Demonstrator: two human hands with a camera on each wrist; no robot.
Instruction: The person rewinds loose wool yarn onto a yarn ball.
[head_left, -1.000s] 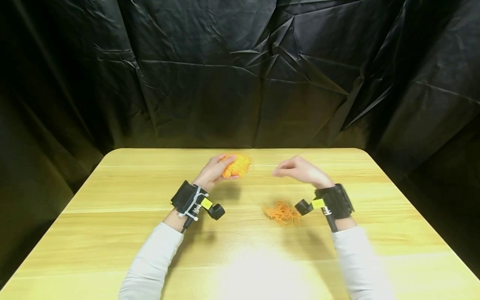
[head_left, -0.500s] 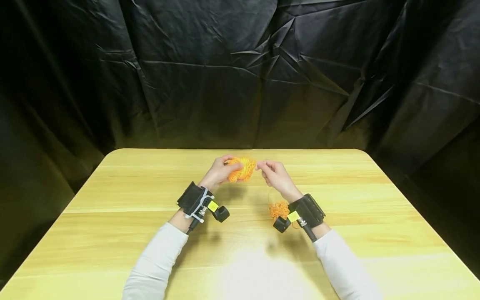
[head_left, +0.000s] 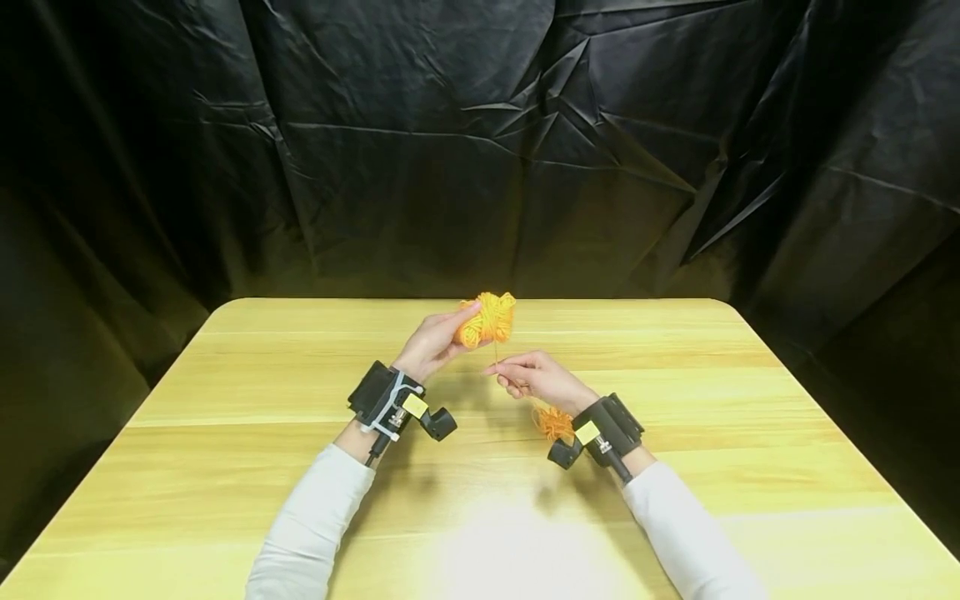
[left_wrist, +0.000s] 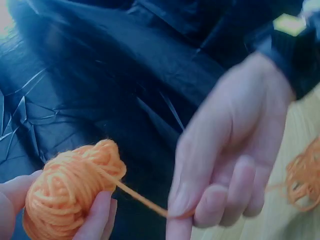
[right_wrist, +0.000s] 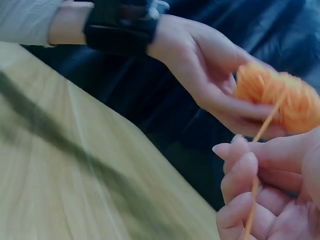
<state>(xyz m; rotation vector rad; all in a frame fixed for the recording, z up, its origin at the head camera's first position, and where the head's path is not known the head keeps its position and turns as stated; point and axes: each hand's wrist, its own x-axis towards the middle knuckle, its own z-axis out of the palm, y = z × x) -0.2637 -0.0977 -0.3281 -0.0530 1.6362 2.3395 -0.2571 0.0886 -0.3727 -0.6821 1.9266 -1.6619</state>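
Above the far part of the table, my left hand [head_left: 431, 343] grips a ball of orange yarn [head_left: 491, 321], thumb on one side and fingers on the other. A taut yarn strand [left_wrist: 142, 200] runs from the ball to my right hand [head_left: 543, 379], which pinches it between thumb and index finger. The right hand is lower than the ball and a little to its right. Past its curled fingers [right_wrist: 239, 172] the strand trails down. A loose tangle of orange yarn [head_left: 553, 423] lies on the table, partly hidden by the right wrist's camera.
The light wooden table [head_left: 225, 467] has rounded far corners. A black sheet [head_left: 405, 208] hangs behind it. Each wrist wears a black band [head_left: 618, 427] with a small camera that juts inward.
The right hand has come in from the right to the ball, then moved down and slightly left, drawing the strand taut. The left hand has turned the ball and raised it slightly.
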